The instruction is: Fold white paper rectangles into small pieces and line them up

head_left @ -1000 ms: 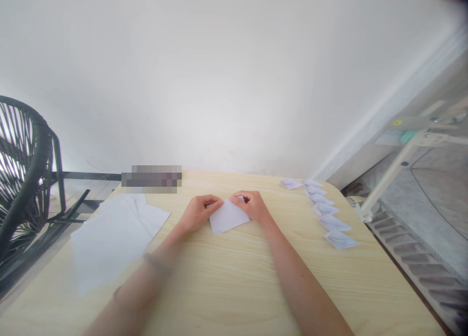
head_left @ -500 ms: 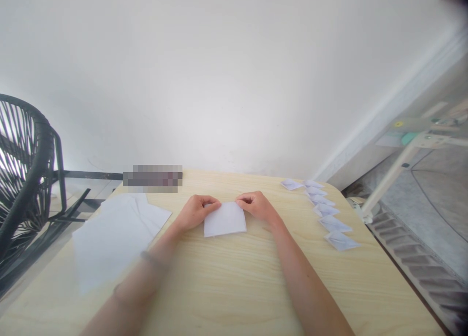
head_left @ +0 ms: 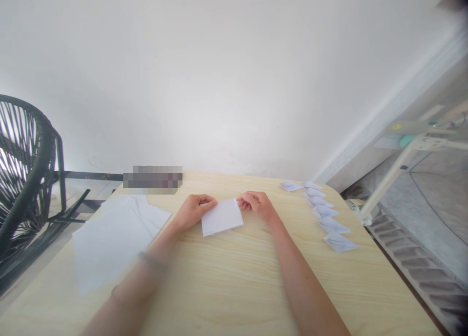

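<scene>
Folded paper [head_left: 221, 219] just got turned slightly, seemingly steadied by the left hand [head_left: 192, 212], fingers clamped on; right hand [head_left: 259, 204], pinched or apart, can't be told.

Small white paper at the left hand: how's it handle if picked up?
The white paper looks thin, so probably light. Being small and flat, it likely droops little from the left hand. Its low, flat shape makes rolling or tipping unlikely.
</scene>
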Demonstrator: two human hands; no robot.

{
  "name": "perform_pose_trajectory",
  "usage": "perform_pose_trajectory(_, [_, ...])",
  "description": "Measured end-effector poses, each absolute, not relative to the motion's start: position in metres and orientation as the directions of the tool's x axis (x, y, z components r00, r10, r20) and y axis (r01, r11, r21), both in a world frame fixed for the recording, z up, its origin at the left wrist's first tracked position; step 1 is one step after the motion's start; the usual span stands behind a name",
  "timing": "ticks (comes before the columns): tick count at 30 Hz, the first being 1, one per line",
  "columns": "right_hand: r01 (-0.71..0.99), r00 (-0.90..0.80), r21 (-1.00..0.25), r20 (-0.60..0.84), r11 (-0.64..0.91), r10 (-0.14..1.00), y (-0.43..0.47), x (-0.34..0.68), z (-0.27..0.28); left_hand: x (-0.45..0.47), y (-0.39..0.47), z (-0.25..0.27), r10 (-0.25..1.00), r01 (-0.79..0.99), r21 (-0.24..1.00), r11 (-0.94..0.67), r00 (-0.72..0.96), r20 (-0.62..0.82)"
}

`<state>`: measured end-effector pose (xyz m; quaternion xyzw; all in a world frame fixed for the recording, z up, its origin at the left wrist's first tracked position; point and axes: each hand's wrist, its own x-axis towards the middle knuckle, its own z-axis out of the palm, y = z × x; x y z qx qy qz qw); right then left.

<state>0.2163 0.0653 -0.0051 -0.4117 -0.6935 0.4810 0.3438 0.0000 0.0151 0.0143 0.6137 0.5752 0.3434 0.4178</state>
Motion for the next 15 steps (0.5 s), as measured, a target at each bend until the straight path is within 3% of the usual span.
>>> perform_pose_trajectory(9, [0.380,-0.466,-0.842,0.183,0.382,0.866,0.0603,0.2084,-0.0055,0.0034,0.0153,0.0106,0.992,0.447,0.892,-0.073,0.122,0.021])
perform_pose_trajectory(15, [0.384,-0.378,-0.844,0.227,0.375,0.898,0.0648,0.2129,-0.0084,0.0026,0.0157,0.0099,0.994,0.412,0.911,-0.009,0.102,-0.037])
